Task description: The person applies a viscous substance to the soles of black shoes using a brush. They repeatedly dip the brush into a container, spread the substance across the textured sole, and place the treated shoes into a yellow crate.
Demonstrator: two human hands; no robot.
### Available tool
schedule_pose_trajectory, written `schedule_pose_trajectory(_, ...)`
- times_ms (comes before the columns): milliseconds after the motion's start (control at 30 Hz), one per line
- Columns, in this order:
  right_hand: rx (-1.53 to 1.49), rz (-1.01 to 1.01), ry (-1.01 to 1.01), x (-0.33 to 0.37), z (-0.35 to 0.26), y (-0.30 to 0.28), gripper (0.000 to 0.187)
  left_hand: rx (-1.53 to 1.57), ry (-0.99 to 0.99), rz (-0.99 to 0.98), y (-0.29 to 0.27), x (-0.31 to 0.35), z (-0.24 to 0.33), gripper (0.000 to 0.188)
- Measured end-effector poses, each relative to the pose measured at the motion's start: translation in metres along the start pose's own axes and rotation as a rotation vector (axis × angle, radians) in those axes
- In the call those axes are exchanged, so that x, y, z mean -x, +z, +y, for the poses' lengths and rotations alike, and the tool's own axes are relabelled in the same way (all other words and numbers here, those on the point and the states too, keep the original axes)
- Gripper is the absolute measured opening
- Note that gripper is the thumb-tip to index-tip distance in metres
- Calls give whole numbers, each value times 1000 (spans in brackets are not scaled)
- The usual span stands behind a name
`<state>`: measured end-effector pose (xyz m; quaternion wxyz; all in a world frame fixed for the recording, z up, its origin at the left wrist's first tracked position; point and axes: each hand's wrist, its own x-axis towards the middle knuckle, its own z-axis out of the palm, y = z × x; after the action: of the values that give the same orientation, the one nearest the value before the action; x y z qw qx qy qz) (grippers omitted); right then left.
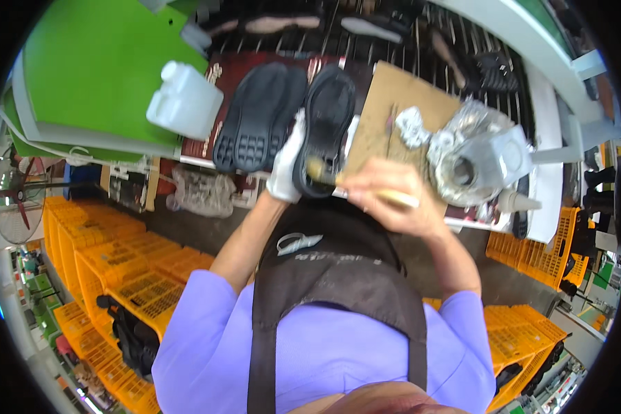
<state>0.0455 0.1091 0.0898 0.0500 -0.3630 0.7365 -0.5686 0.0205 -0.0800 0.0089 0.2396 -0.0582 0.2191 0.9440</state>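
My left hand, in a white glove, is closed on the left side of a black shoe sole. The sole is tilted up with its hollow inner side facing me. Bare and closed, my right hand grips a brush by its pale wooden handle. The bristles reach into the heel end of the sole; whether they touch its surface I cannot tell. Just left of my gloved hand, more black soles lie close together on the bench, treads partly showing.
A white plastic jug stands at the left beside a green panel. Right of the sole lie brown cardboard, crumpled foil and a plastic-wrapped clear container. Shoe parts sit on a dark slatted conveyor beyond. Orange crates flank me.
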Motion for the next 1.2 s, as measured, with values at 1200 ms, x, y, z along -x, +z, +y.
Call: schedule_pose_trajectory(1200, 121, 1003, 591, 132, -7, -119, 27, -1233, 602, 221, 37, -21, 83, 42)
